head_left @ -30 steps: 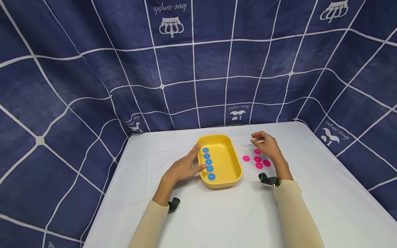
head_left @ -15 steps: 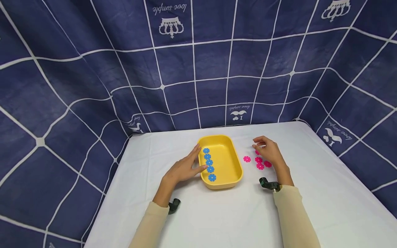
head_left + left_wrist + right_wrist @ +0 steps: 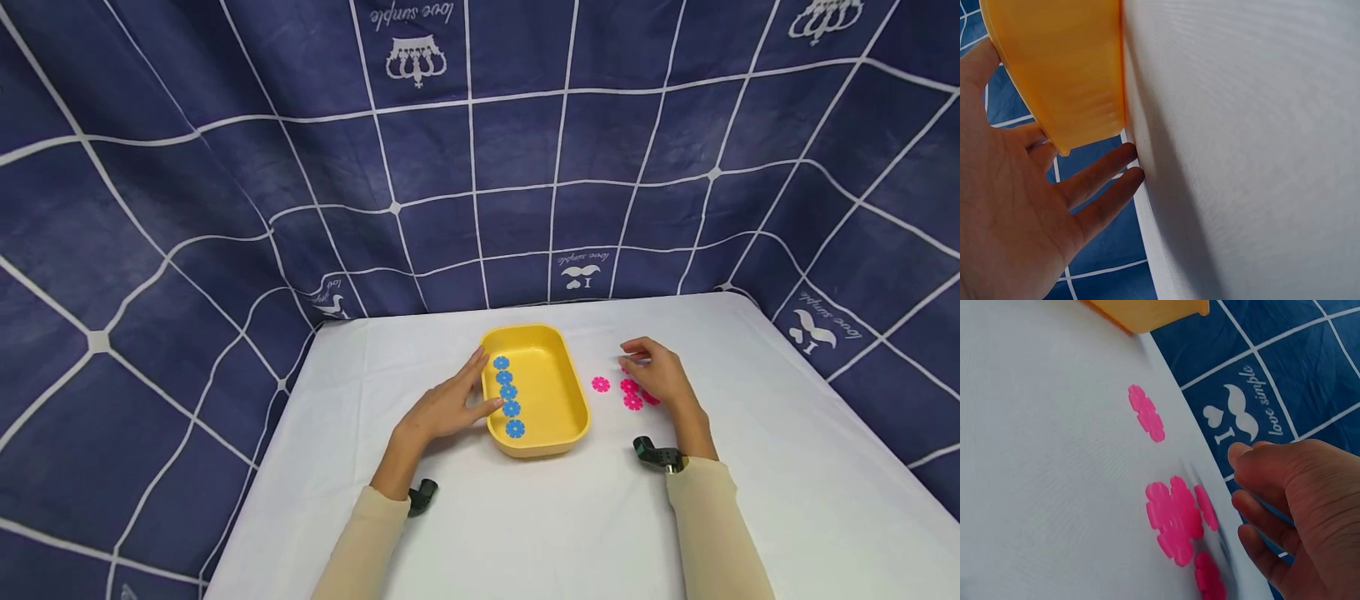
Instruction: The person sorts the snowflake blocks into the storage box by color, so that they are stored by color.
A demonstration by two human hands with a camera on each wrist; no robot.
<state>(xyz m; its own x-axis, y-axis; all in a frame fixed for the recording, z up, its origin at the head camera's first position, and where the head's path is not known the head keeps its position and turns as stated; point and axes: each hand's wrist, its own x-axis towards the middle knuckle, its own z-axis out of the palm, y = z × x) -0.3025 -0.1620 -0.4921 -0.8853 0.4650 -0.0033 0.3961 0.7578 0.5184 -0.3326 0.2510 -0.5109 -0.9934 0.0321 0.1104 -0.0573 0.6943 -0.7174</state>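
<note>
The yellow tray [image 3: 551,392] sits on the white table, with a row of several blue flower-shaped discs [image 3: 508,392] along its left side. My left hand [image 3: 442,406] rests at the tray's left rim, thumb reaching over the edge. In the left wrist view its fingers are spread and fairly straight, two of them near the tabletop. My right hand [image 3: 662,372] hovers over several pink flower-shaped discs [image 3: 632,402] right of the tray. Its fingers are loosely bent, and nothing shows between them. The hand partly covers some pink discs.
One pink disc [image 3: 1146,414] lies apart from the clustered ones, nearer the tray. A blue cloth curtain [image 3: 517,150] with white lines surrounds the white table [image 3: 555,525] at the back and sides. Dark wrist cameras [image 3: 657,454] project beside both forearms.
My right hand has moved slightly right and toward me, lower over the pink discs, covering more of them. The left hand and tray stay in place; the view shifts slightly.
</note>
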